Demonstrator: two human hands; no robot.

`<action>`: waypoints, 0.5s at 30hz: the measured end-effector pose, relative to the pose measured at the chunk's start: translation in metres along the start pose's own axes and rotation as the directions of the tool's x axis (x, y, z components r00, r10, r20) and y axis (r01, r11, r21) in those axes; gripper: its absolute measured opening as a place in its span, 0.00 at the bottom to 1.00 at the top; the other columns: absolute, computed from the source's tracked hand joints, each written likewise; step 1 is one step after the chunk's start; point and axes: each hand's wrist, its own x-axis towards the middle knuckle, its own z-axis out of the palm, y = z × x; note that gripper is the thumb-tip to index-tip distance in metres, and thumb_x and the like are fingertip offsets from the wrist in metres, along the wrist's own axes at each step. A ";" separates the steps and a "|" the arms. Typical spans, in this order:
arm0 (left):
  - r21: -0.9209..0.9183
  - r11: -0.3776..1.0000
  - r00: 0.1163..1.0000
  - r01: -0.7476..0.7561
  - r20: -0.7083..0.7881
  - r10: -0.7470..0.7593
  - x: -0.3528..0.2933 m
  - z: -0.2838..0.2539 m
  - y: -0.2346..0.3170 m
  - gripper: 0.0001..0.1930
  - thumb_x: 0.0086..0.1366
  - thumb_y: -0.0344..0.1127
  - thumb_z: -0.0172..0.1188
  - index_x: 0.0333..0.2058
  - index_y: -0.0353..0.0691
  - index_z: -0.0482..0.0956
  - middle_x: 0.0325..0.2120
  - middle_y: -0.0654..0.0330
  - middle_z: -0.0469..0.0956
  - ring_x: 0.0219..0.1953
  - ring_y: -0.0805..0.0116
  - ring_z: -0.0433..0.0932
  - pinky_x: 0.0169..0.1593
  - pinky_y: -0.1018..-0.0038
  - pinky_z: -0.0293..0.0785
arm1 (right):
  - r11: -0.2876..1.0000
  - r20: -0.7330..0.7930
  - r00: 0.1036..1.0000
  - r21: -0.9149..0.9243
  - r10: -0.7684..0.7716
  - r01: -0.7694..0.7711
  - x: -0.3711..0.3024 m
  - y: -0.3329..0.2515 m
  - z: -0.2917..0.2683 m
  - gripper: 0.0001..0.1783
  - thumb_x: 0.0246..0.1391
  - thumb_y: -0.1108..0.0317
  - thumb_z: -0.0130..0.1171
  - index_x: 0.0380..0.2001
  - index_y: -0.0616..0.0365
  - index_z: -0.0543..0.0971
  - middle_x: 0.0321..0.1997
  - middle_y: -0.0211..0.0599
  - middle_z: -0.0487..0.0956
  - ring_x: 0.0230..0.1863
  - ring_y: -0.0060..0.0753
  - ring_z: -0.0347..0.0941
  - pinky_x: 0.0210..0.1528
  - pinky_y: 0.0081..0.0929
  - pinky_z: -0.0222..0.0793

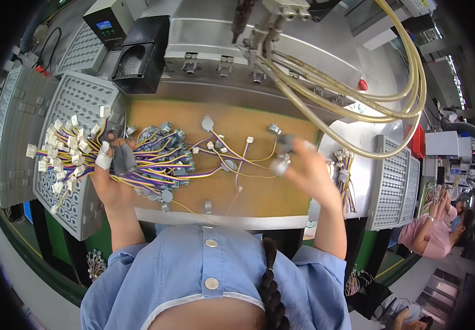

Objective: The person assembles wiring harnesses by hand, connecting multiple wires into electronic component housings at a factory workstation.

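We see our left hand (110, 179) clamped on a bundle of wire harnesses (160, 171), a white wrap (104, 157) on one digit and a grey finger cot (125, 158) beside it. The bundle's long axis runs roughly left to right: its white plug connectors fan out over the grey dimpled tray (92, 88), while its round grey components cluster on the tan mat (270, 203).

Our right hand (311, 173) is well apart from the bundle, above the mat's right side; motion blurs it, so we cannot tell whether its fingers are together or holding anything. From there the bundle lies to the left, making our left hand the nearer one. Between the hands, loose wires stretch across the mat, with a round grey disc (207, 123) and a white connector (250, 139) among them. A small grey metallic part (274, 128) sits just beyond the right fingertips.
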 end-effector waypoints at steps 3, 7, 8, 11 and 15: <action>0.006 1.000 0.997 0.018 0.072 -0.018 0.001 -0.005 -0.004 0.14 0.60 0.30 0.49 0.44 0.32 0.66 0.32 0.56 0.71 0.33 0.67 0.71 0.48 0.66 0.66 | 0.977 0.062 0.996 -0.196 -0.070 0.081 -0.004 0.002 0.020 0.16 0.42 0.64 0.62 0.34 0.61 0.74 0.41 0.48 0.74 0.45 0.47 0.69 0.46 0.39 0.65; 0.131 0.991 0.989 0.042 0.136 -0.060 -0.002 -0.014 -0.010 0.17 0.58 0.30 0.53 0.46 0.33 0.67 0.38 0.55 0.72 0.40 0.63 0.73 0.47 0.65 0.69 | 0.991 -0.069 0.989 0.039 -0.128 0.131 0.014 -0.023 -0.002 0.10 0.43 0.67 0.59 0.26 0.63 0.75 0.35 0.45 0.75 0.38 0.46 0.72 0.39 0.35 0.67; 0.184 0.980 0.984 0.078 0.143 -0.105 -0.005 -0.012 -0.009 0.18 0.58 0.33 0.53 0.46 0.31 0.67 0.38 0.55 0.72 0.43 0.63 0.72 0.51 0.63 0.66 | 0.961 -0.105 0.982 0.215 -0.156 0.176 0.022 -0.029 -0.008 0.09 0.43 0.67 0.59 0.26 0.63 0.75 0.33 0.44 0.76 0.34 0.45 0.73 0.36 0.33 0.68; 0.262 0.964 0.951 0.043 0.283 -0.120 -0.005 -0.016 -0.027 0.22 0.59 0.33 0.54 0.51 0.38 0.63 0.43 0.55 0.72 0.43 0.65 0.72 0.48 0.67 0.69 | 0.927 -0.095 0.964 0.266 -0.248 0.265 0.045 -0.063 0.008 0.11 0.44 0.65 0.59 0.30 0.61 0.75 0.24 0.45 0.75 0.24 0.43 0.72 0.28 0.32 0.67; -0.094 0.860 0.794 0.502 0.444 -0.415 0.004 0.005 -0.025 0.23 0.62 0.44 0.50 0.51 0.37 0.61 0.40 0.57 0.69 0.43 0.63 0.71 0.44 0.68 0.70 | 0.879 0.051 0.915 0.303 -0.400 0.367 0.071 -0.107 -0.003 0.13 0.46 0.63 0.58 0.33 0.60 0.75 0.21 0.43 0.74 0.23 0.41 0.73 0.25 0.30 0.66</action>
